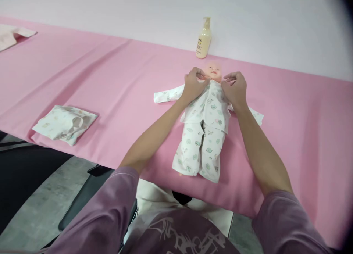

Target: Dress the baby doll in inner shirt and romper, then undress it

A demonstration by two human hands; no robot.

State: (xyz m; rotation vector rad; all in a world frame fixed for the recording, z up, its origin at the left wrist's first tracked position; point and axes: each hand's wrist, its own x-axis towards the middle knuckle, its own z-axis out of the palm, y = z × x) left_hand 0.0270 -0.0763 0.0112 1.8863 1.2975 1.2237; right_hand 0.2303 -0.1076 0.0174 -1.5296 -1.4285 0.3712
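A baby doll (213, 71) lies on its back, head toward the wall, in a white patterned shirt (217, 105) and matching trousers (189, 151). The shirt's sleeves spread out to both sides. At the collar on the left side of the doll's neck, my left hand (194, 85) is closed on the shirt with curled fingers. My right hand (235, 88) mirrors it at the right side of the collar, thumb and fingers bent in on the cloth. Exactly how much fabric each hand pinches is hidden.
A pale yellow pump bottle (203, 42) stands by the wall behind the doll's head. Folded patterned baby clothes (64, 123) lie at the left on the pink table cover (124, 81). Another pale cloth (12, 35) is at the far left. A dark chair (82, 195) is below the table.
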